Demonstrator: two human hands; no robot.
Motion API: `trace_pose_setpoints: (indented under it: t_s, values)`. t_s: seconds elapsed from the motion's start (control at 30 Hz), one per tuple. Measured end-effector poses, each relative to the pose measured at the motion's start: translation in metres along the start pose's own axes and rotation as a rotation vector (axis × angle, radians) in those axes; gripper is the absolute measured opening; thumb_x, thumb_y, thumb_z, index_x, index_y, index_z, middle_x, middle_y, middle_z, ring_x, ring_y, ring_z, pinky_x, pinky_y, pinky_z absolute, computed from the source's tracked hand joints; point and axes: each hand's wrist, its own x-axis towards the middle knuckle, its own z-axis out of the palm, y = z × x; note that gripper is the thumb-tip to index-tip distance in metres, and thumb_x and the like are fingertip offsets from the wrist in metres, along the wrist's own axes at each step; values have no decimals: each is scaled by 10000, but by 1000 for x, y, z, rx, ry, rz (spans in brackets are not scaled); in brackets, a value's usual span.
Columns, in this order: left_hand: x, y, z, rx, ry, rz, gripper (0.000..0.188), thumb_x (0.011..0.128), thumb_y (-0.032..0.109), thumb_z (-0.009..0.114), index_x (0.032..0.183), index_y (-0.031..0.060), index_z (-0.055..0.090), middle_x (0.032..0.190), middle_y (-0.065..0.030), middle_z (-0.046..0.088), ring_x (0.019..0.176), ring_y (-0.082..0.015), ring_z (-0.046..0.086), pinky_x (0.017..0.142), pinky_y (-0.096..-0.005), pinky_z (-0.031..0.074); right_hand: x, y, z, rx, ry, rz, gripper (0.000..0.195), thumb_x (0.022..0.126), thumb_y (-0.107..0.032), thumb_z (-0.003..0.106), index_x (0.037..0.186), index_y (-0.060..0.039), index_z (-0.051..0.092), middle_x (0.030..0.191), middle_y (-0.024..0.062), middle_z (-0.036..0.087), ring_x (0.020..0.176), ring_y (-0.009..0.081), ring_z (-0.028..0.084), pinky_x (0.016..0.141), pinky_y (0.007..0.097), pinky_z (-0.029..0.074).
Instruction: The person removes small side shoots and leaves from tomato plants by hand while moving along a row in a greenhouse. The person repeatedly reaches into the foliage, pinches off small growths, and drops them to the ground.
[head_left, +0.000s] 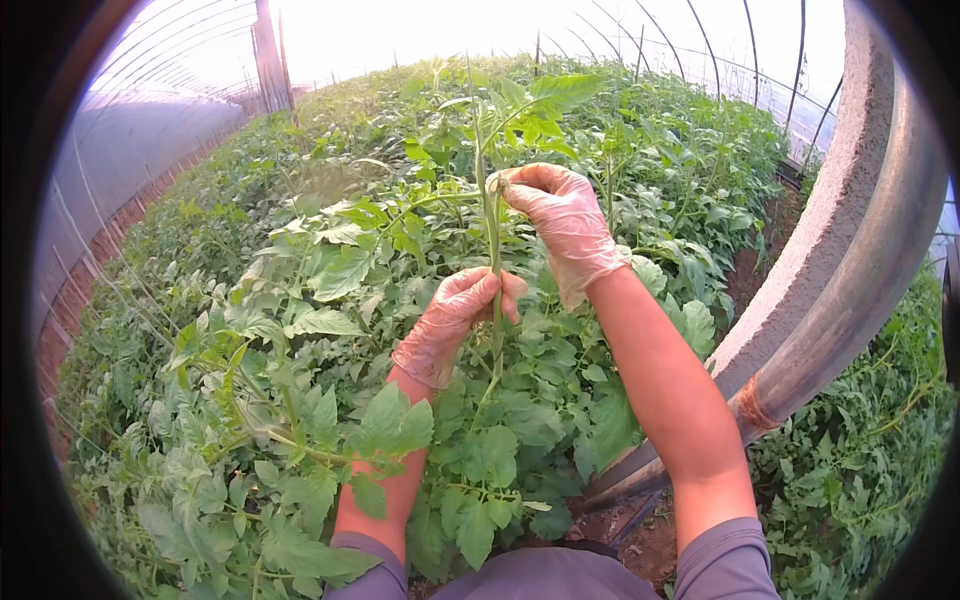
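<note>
An upright tomato plant stem (492, 236) rises in front of me, with leaves spreading from its top. My left hand (461, 300), in a thin translucent glove, pinches the stem between thumb and fingers at mid-height. Higher up, my right hand (559, 206), gloved the same way, has its thumb and forefinger closed on a small wilted-looking bit of the plant (500, 184) right beside the stem. Whether that bit is a side shoot or a flower cluster, I cannot tell. A thin line (471, 90) runs upward along the stem's top.
Dense tomato foliage (322, 330) surrounds both arms. At right, a thick metal pipe (840, 330) and a rough concrete post (802, 255) stand close to my right arm. Bare soil (649, 547) shows low down. Plastic sheeting (150, 142) and hoops enclose the greenhouse.
</note>
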Motion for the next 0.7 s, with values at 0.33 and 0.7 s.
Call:
trace_pose_setpoints:
  t_s: [0.33,0.7]
  values:
    - [0,1,2,24,6,-1,365,1023,392,574,1132,64,691,861,29,659,839,-90,615,794,-272,494,14,12,-25,-37,287,-69,147,902,-57,551,991,-18,662,830,50,682,648,88,604,631,250,516]
    - [2,-2,-2,62,18,20,374,1018,431,570,1108,88,688,845,57,629,804,-64,562,756,-244,448,-20,-1,-22,-1320,-401,-545,231,931,-222,644,1153,-206,707,827,86,668,760,304,685,660,408,541]
